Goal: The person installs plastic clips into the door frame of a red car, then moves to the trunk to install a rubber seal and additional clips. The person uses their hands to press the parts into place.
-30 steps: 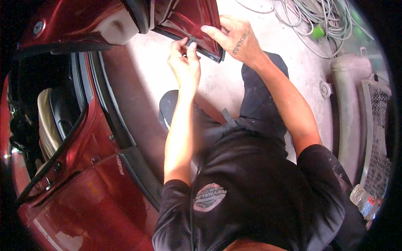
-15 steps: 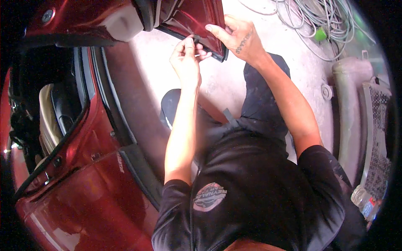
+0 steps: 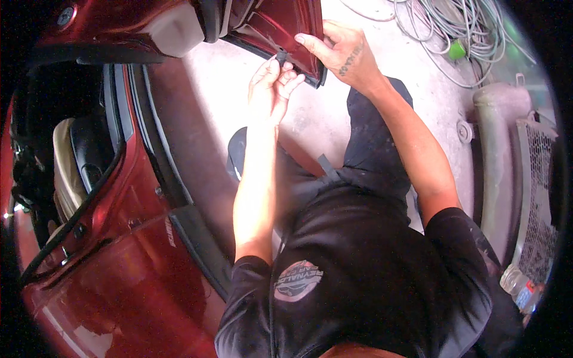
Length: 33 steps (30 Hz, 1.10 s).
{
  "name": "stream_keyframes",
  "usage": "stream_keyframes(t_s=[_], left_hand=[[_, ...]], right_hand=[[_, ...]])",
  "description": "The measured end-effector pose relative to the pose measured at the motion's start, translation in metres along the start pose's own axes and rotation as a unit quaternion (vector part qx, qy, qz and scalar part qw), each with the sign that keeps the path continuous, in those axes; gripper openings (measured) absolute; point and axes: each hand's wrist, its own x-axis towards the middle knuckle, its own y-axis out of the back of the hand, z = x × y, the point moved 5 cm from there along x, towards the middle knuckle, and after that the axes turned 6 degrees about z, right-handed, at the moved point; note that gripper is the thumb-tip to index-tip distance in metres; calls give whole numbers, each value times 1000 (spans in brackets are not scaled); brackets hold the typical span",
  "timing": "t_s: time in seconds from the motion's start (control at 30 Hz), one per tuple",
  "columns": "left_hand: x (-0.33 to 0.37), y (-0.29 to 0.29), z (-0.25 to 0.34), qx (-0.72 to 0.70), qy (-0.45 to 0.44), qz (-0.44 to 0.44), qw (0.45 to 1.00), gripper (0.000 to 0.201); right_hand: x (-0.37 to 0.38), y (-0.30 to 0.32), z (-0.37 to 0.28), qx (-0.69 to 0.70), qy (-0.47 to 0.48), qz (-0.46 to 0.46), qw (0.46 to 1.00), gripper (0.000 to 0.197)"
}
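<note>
A dark red car door (image 3: 280, 30) hangs open at the top of the view, with a black strip (image 3: 245, 45) along its lower edge. My right hand (image 3: 353, 59) grips the door's outer edge, thumb on the near face and the other fingers behind it. At the lower edge, my left hand (image 3: 268, 86) pinches a small black rubber-like piece (image 3: 282, 56) between thumb and forefinger. Its remaining fingers are loosely curled. The piece touches or nearly touches the door; whether it is joined to the black strip I cannot tell.
To the left is the red car body (image 3: 119, 286), its doorway showing a tan and black seat (image 3: 71, 161). Coiled hoses or cables (image 3: 430, 30) lie on the floor at upper right. A greyish bumper-like part (image 3: 501, 131), a mesh panel (image 3: 531, 197) and a clear jar (image 3: 514, 279) stand at right.
My left hand has shifted slightly right and turned, so the black piece shows more at its fingertips. My right hand keeps its grip on the door's edge, with a slight shift.
</note>
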Motion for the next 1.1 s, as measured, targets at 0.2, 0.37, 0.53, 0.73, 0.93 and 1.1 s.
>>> stream_keyframes(t_s=[0.2, 0.37, 0.53, 0.73, 0.93, 1.1], left_hand=[[2, 0, -2, -10, -25, -14, 1000, 25], [3, 1, -4, -5, -43, -13, 999, 24], [-1, -4, -1, 35, -98, 10, 995, 23], [-11, -12, 9, 168, -207, 69, 961, 29], [-27, -24, 20, 220, -265, 70, 936, 32], [-30, -25, 23, 208, -310, 57, 926, 31]], right_hand=[[-2, -5, 5, -10, 43, 10, 999, 29], [-1, -3, 1, -6, 32, 17, 999, 35], [-3, -6, 11, 11, -37, 13, 999, 45], [0, -4, 6, 4, 2, 17, 1000, 47], [-4, -7, 18, 14, -39, 18, 999, 49], [-3, -7, 15, 9, -48, 17, 999, 50]])
